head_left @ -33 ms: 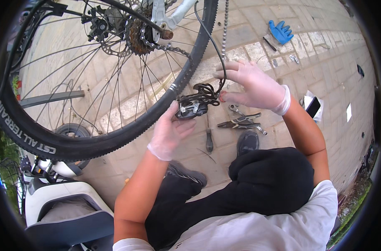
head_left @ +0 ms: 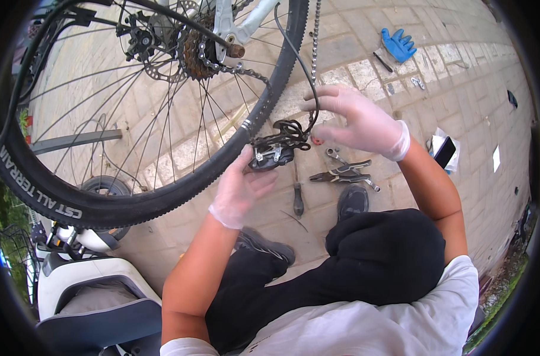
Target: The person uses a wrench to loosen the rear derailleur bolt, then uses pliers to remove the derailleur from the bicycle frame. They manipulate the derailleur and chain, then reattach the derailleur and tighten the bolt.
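Observation:
My gloved left hand [head_left: 241,188] grips a black rear derailleur [head_left: 274,155] beside the tire, its fingers curled under the body. The derailleur's cage points right, and a black cable [head_left: 298,54] loops down to it. My gloved right hand [head_left: 360,121] is just right of the cage, with thumb and fingers apart around the cable and the chain's lower part. I cannot tell whether a fingertip touches them. A bicycle chain [head_left: 315,50] hangs from above behind those fingers. Near the right thumb shows a small red thing [head_left: 317,140], too blurred to name.
The bicycle wheel [head_left: 163,209] with its rusty cassette [head_left: 194,50] fills the upper left. Pliers [head_left: 341,173], a wrench [head_left: 334,154] and a screwdriver [head_left: 298,200] lie by my shoes. Further off are a blue glove [head_left: 398,45] and a phone [head_left: 444,153]. A white scooter [head_left: 98,279] stands lower left.
My right hand has shifted very slightly left, and the hanging chain has swung a little left. My left hand keeps its grip on the derailleur.

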### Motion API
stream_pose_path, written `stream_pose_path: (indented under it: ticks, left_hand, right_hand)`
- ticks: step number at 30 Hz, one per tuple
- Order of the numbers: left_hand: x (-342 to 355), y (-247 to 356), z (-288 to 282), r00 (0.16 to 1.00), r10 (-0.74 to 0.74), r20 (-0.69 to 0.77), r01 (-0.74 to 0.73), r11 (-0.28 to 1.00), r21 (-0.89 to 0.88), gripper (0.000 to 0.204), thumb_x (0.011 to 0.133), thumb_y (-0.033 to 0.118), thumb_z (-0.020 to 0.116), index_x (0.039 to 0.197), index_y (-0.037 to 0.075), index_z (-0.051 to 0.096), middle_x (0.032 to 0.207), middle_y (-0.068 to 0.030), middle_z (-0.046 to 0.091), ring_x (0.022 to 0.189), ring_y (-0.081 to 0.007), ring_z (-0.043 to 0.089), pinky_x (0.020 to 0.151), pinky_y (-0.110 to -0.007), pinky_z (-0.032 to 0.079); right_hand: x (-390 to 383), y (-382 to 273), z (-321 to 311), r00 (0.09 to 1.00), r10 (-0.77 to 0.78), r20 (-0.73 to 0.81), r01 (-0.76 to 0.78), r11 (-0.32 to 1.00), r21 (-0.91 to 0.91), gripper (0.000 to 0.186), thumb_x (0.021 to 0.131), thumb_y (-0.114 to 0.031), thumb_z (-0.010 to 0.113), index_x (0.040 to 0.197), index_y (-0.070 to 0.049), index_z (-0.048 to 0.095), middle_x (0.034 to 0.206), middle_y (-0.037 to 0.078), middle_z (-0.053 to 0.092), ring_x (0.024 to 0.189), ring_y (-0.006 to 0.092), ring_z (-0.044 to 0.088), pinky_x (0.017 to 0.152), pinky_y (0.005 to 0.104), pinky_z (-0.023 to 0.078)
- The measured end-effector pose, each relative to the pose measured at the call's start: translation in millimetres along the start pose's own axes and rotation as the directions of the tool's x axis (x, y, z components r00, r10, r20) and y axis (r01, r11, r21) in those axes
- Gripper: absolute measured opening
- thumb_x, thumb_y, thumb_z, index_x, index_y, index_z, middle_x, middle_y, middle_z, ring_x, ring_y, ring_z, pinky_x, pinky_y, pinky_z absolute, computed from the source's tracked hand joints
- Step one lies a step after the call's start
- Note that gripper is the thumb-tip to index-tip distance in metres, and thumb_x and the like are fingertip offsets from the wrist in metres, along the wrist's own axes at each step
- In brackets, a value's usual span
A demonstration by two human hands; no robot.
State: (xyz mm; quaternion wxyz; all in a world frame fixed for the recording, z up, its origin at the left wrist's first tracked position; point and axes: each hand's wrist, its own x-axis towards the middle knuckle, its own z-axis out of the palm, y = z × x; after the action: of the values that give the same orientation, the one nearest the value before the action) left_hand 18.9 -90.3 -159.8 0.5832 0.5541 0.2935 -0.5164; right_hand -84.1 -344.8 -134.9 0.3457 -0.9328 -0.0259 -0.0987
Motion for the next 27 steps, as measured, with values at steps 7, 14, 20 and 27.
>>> stream_pose_path:
  ticks: [7,14,20,27]
  left_hand:
    - [-1,-16,-1,1.000,-0.021,0.012,0.021,0.999,-0.050,0.054,0.089,0.051,0.064,0.115,0.004,0.057,0.114,-0.0146,0.061,0.108,-0.0336,0.059,0.100,-0.048,0.044]
    - [6,-38,-10,0.943,0.185,0.277,-0.153,0.979,-0.135,0.071,0.089,0.052,0.065,0.135,0.004,0.043,0.131,-0.0149,0.051,0.126,-0.0324,0.048,0.110,-0.047,0.036]
    - [45,-39,7,0.809,0.351,0.471,-0.218,0.924,-0.313,0.061,0.092,0.046,0.062,0.134,0.005,0.046,0.133,-0.0131,0.049,0.125,-0.0274,0.048,0.114,-0.043,0.032]
    - [98,-4,30,0.746,0.493,0.447,-0.261,0.834,-0.485,0.046,0.094,0.037,0.060,0.129,0.007,0.054,0.128,-0.0095,0.057,0.119,-0.0259,0.052,0.106,-0.042,0.038]
  right_hand:
    - [3,15,12,0.991,0.108,-0.076,-0.074,0.930,0.361,0.014,0.085,-0.013,0.068,0.096,-0.005,0.071,0.110,0.011,0.063,0.104,0.0298,0.057,0.091,0.0380,0.046]
    - [-4,7,9,0.970,0.200,-0.138,-0.153,0.945,0.291,0.009,0.084,-0.002,0.067,0.094,-0.001,0.067,0.090,0.010,0.061,0.083,0.0248,0.058,0.076,0.0331,0.047]
    - [-13,-3,0,0.924,0.359,-0.135,-0.278,0.870,0.407,0.006,0.087,0.000,0.063,0.093,0.000,0.065,0.083,0.005,0.059,0.074,0.0130,0.052,0.069,0.0273,0.044]
    - [-15,-3,-14,0.893,0.449,-0.034,-0.380,0.792,0.478,0.006,0.088,-0.003,0.064,0.092,0.000,0.064,0.082,0.004,0.059,0.074,0.0101,0.050,0.069,0.0270,0.044]
